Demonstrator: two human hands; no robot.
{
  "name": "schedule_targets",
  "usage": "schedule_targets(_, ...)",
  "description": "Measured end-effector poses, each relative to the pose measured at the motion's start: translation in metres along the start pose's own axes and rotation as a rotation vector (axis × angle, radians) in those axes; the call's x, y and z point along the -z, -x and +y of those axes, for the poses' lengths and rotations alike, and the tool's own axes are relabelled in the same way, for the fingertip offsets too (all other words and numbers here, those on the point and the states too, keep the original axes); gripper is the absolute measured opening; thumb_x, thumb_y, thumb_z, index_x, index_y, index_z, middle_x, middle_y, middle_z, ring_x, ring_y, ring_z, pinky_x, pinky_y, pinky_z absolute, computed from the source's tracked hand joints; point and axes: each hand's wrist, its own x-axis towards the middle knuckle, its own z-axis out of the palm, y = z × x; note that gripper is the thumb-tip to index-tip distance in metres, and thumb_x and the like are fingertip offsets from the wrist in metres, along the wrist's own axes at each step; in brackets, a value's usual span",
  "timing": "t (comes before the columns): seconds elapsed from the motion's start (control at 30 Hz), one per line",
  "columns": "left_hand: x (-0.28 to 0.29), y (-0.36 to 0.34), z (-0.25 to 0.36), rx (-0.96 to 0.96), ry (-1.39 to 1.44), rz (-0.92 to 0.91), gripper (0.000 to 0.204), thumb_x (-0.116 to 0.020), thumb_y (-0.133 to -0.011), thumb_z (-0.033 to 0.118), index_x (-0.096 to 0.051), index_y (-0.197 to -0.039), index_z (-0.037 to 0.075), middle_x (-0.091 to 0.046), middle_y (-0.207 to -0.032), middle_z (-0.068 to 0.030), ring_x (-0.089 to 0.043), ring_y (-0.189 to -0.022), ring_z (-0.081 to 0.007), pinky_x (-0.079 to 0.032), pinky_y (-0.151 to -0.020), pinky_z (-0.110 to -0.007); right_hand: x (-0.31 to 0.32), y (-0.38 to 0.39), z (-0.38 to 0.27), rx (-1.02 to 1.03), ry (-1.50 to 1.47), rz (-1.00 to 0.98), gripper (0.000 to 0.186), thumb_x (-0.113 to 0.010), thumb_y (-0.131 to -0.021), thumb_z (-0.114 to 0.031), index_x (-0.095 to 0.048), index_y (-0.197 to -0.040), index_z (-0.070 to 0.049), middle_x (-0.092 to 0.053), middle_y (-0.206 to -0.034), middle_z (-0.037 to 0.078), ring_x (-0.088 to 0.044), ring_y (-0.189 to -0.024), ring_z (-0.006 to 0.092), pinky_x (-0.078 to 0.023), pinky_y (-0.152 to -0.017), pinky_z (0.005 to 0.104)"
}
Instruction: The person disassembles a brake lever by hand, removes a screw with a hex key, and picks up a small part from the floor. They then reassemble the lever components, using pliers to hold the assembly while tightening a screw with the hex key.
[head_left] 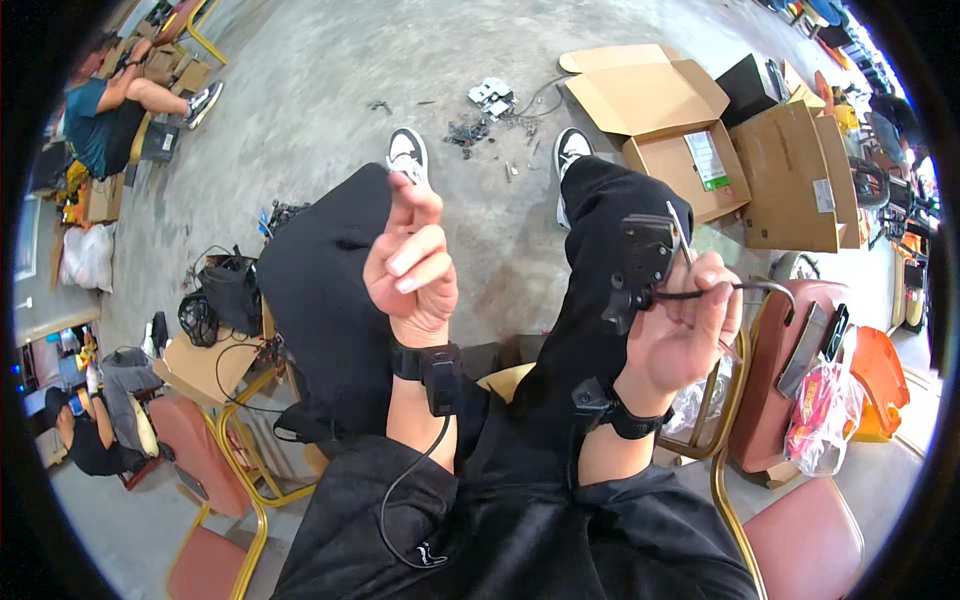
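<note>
My right hand (682,325) is raised above my right knee and grips a small black plastic part (640,262) with a thin black cable (735,290) looping out to the right and a thin light strip sticking up behind it. My left hand (412,262) is lifted over my left knee, fingers curled loosely with the index finger up; I cannot tell if anything tiny is pinched in it. Both wrists wear black bands, and a cable runs down from the left one. I sit in black trousers, feet in black-and-white shoes (408,152).
Open cardboard boxes (690,130) stand at the upper right, and small loose parts (490,105) lie on the concrete floor between my shoes. Red padded chairs with gold frames (790,380) stand on both sides. A seated person (105,110) works at the far left.
</note>
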Motion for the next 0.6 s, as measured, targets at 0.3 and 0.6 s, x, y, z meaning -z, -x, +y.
schedule_targets(0.3,0.037,-0.022,0.025,-0.066,-0.053,0.011,0.024,-0.045,-0.086,0.008,-0.055,-0.107,0.001,-0.051,-0.087,-0.0066,-0.042,-0.052,-0.0109,-0.038,-0.042,-0.023,0.006,-0.003,-0.001,-0.006,0.008,0.060,0.023,-0.056,-0.091,-0.020,-0.052,-0.076,-0.003,-0.040,-0.066,0.001,-0.029,-0.052,0.0082,-0.023,-0.051,0.0246)
schedule_targets(0.6,0.123,-0.020,0.039,-0.212,0.058,0.405,0.047,-0.040,-0.080,-0.001,-0.048,-0.126,0.000,-0.062,-0.108,-0.0053,-0.049,-0.073,-0.0134,-0.044,-0.056,-0.024,-0.001,-0.005,-0.001,-0.008,0.074,0.106,0.024,-0.053,-0.092,-0.026,-0.047,-0.073,-0.012,-0.036,-0.064,-0.002,-0.025,-0.051,0.0072,-0.020,-0.047,0.0235)
